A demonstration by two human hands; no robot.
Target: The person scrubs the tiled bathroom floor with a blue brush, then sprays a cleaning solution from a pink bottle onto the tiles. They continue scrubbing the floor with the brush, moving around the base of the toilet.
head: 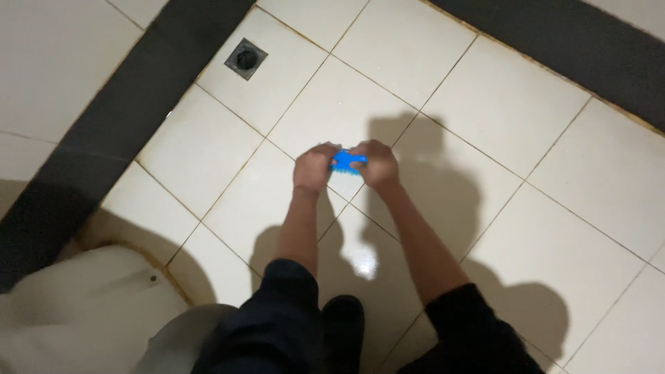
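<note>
Both hands are down at the floor, gripping one small blue scrubbing brush [348, 162] between them. The left hand [313, 167] has its fingers curled tight over the brush's left end, and the right hand [378, 164] closes the same way over the right end, so only the middle strip of blue shows between the two sets of knuckles. The brush's long axis runs straight from one fist to the other, level across the view, with its pale bristles just visible along the lower edge, toward the wrists. Neither hand is nearer than the other; each covers about the same share of it.

Beneath the fingers lies the white tiled floor [485, 104], wet and shining just behind the wrists, and a grout line [242, 170] passes diagonally right under the brush. Well beyond the left fingertips, up and away, sits a square floor drain [246, 59]. A dark tile border [138, 90] runs past it. Back near the left elbow is the rim of a white toilet [90, 305]. Dark sleeves [277, 305] are pushed up both forearms.
</note>
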